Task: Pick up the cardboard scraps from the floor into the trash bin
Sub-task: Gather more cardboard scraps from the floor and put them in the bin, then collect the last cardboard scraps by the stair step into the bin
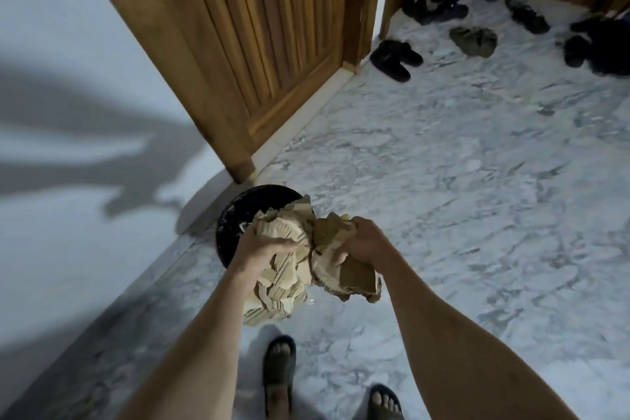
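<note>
Where shoes [395, 58] lie, marble floor [477, 181], wooden door [259, 44]

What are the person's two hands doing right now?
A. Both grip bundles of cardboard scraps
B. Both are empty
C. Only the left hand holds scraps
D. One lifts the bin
A: the left hand and the right hand each clutch cardboard scraps above the black trash bin.

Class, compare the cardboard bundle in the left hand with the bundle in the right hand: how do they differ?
The left-hand bundle is paler and hangs lower; the right-hand bundle is browner and more crumpled. The left-hand bundle overlaps the black bin; the right-hand bundle sits beside it, over floor. Both are torn cardboard, gripped.
</note>
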`<state>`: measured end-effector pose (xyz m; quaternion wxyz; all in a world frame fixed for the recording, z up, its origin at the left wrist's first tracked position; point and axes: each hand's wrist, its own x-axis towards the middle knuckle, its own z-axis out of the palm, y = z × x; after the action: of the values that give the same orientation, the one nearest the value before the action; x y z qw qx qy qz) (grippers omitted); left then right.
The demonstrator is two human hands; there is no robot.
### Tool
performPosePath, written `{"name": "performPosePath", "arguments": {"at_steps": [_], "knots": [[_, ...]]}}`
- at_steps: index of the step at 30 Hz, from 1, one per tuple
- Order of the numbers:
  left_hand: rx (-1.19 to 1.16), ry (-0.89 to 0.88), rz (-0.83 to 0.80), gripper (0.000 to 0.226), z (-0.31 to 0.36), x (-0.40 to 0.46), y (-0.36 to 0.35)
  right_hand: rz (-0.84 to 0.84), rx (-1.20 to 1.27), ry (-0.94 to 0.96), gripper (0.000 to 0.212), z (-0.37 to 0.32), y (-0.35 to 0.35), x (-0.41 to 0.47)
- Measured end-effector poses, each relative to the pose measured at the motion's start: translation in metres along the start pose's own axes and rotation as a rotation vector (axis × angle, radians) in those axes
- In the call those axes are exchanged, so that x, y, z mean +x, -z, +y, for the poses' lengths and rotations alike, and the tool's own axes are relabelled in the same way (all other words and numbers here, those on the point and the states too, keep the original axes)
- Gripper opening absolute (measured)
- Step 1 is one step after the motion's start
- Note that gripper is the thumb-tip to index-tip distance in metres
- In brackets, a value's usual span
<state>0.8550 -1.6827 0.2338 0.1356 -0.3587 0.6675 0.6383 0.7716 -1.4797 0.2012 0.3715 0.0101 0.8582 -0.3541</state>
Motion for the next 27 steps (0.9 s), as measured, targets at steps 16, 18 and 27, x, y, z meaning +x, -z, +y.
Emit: {"name": "performPosePath", "arguments": {"at_steps": [16, 18, 27], "knots": [[0.138, 0.221, -0.007, 0.07, -0.117, 0.328, 0.093, -0.048, 0.123, -0.282, 0.066, -0.03, -0.173, 0.276], [0.209, 0.293, -0.096, 0.077, -0.163, 0.354, 0.097, -0.107, 0.173, -0.304, 0.071, -0.028, -0.189, 0.279], [0.807, 0.385, 0.06, 0.087, -0.138, 0.335, 0.094, -0.173, -0.036, -0.415, 0.091, -0.025, -0.195, 0.268]]}}
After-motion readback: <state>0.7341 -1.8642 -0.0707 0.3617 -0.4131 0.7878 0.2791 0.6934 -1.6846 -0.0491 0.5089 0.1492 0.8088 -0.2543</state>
